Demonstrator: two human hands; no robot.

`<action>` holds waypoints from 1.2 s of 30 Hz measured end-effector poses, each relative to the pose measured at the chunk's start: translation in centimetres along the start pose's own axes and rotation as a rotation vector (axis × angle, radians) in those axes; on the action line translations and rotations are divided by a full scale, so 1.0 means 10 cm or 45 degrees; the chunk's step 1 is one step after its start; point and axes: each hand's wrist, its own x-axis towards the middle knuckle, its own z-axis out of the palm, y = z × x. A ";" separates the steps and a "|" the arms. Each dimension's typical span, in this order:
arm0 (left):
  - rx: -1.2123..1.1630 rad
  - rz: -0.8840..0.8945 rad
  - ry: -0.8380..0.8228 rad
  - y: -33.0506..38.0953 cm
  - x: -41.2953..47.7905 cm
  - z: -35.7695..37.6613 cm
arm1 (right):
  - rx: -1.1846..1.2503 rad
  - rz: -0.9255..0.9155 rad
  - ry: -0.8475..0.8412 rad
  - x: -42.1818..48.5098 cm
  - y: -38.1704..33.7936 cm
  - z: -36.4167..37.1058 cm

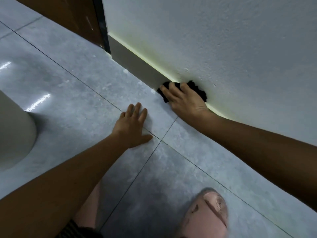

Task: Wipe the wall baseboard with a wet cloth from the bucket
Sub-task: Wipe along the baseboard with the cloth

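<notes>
A grey baseboard (135, 63) runs along the foot of the white textured wall (223, 40), from the dark door frame toward the right. My right hand (185, 100) presses a black cloth (199, 90) flat against the baseboard, fingers spread over it; most of the cloth is hidden under the hand. My left hand (133, 127) lies palm down on the grey floor tile (77, 93), fingers apart, holding nothing, a short way left of the cloth. The curved pale object at the left edge (15, 133) may be the bucket; I cannot tell for sure.
A brown wooden door (68, 16) with a dark frame (103, 26) stands at the far left end of the baseboard. A foot in a pink slipper (207, 215) rests on the tiles near the bottom. The floor shines with wet-looking glare at the left.
</notes>
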 end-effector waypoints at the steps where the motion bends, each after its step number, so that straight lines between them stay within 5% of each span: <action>1: 0.001 -0.005 -0.001 0.02 0.00 0.00 | -0.014 -0.003 -0.002 0.06 0.00 -0.03; 6: 0.072 -0.063 0.010 0.15 0.02 -0.03 | -0.015 -0.042 -0.101 -0.23 -0.23 0.18; 13: -0.044 0.227 0.001 0.55 -0.04 0.16 | 0.158 -0.062 -0.350 -1.19 -0.33 0.47; 21: 0.101 0.027 -0.016 0.72 0.04 0.18 | 0.118 0.019 -0.114 -0.62 -0.20 0.30; 28: 0.081 0.125 -0.118 0.45 0.12 0.15 | 0.104 -0.076 -0.276 -1.02 -0.31 0.59; 31: 0.150 0.175 -0.128 0.91 0.07 0.08 | 0.121 0.036 -0.326 -1.56 -0.27 0.69; 36: 0.168 0.165 -0.060 0.96 -0.03 0.15 | 0.232 0.148 0.005 -0.92 -0.08 0.37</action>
